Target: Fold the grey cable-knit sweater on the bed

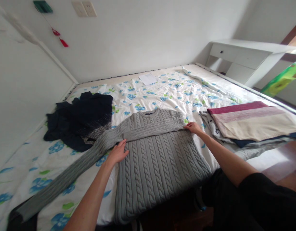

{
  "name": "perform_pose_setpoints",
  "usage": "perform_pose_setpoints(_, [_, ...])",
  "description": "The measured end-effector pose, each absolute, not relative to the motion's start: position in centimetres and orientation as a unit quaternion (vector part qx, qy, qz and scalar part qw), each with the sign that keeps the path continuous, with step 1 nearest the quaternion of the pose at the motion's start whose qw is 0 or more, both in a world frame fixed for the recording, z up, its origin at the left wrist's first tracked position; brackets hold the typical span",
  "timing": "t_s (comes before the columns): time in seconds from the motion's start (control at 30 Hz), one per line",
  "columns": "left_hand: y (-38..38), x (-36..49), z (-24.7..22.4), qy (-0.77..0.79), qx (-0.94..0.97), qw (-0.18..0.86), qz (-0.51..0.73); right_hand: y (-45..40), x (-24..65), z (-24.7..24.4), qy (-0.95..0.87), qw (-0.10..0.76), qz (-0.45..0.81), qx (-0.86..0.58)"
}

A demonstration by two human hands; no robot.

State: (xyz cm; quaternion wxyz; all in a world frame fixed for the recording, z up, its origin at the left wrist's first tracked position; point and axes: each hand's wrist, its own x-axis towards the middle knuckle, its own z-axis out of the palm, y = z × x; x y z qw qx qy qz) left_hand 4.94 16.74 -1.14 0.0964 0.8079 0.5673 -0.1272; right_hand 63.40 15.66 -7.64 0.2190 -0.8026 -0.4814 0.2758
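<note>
A grey cable-knit sweater [157,160] lies spread on the bed, its collar toward the wall and its hem at the bed's near edge. One sleeve [155,130] is folded straight across the chest; the other stretches out to the lower left. My left hand [117,152] rests at the folded sleeve's cuff, fingers extended and thumb apart. At the sweater's right side, my right hand [193,127] pinches the folded edge of the sleeve between thumb and fingers.
A crumpled dark navy garment [82,115] lies left of the sweater. Several folded clothes [249,122] are stacked on the right. A floral sheet [162,91] covers the bed, with white paper [148,79] near the wall. A white desk [241,54] stands at the back right.
</note>
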Motion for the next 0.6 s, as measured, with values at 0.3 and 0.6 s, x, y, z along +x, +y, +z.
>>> perform_pose_setpoints(0.3, [16.6,5.1,-0.9,0.564,0.807,0.098,-0.143,16.0,65.2,-6.9,-0.491,0.156,0.233,-0.825])
perform_pose_setpoints(0.6, [16.7,5.3,-1.2,0.565,0.806,0.114,-0.133,17.7,65.6,-6.7,-0.437,0.262,0.422,-0.750])
